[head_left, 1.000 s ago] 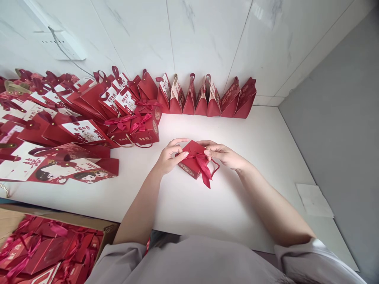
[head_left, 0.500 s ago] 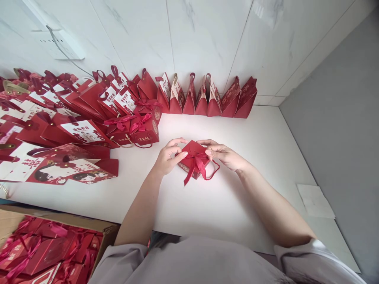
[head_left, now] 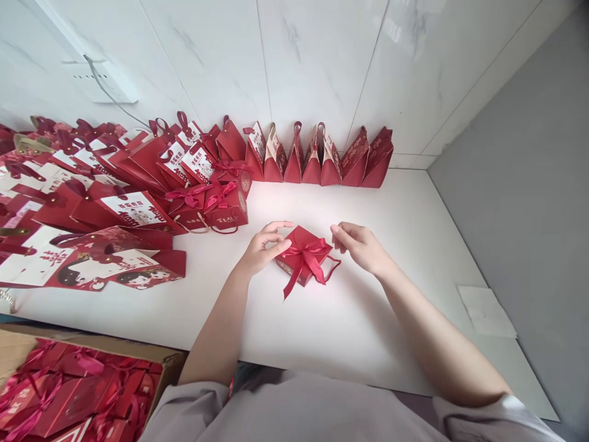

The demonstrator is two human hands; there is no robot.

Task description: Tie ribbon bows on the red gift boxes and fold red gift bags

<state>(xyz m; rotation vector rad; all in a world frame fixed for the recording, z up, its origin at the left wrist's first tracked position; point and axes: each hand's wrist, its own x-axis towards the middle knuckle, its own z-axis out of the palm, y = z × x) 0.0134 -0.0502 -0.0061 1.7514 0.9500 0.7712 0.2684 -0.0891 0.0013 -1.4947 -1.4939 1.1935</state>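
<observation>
A small red gift box (head_left: pixel 299 236) sits on the white table before me, turned cornerwise. A red ribbon bow (head_left: pixel 309 253) is tied across its top, its tails hanging toward me, and a red twisted cord handle (head_left: pixel 335 269) loops out at its right. At the box's left corner is my left hand (head_left: pixel 264 247), its fingers apart and curved, the thumb tip at the box's edge; whether it touches I cannot tell. My right hand (head_left: pixel 359 245) hovers off the box's right side, loosely curled, a gap between thumb and fingers, holding nothing.
Red paper gift bags (head_left: pixel 294 162) stand in a row along the tiled wall. Many more bags (head_left: pixel 133 209) and ribboned boxes (head_left: pixel 226 205) crowd the left. A cardboard carton (head_left: pixel 172 368) of ribboned red boxes is at lower left. White paper (head_left: pixel 486 312) lies at the right.
My right hand has let go of the ribbon and moved right, away from the box. The left hand stays at the left corner. The view has shifted slightly.
</observation>
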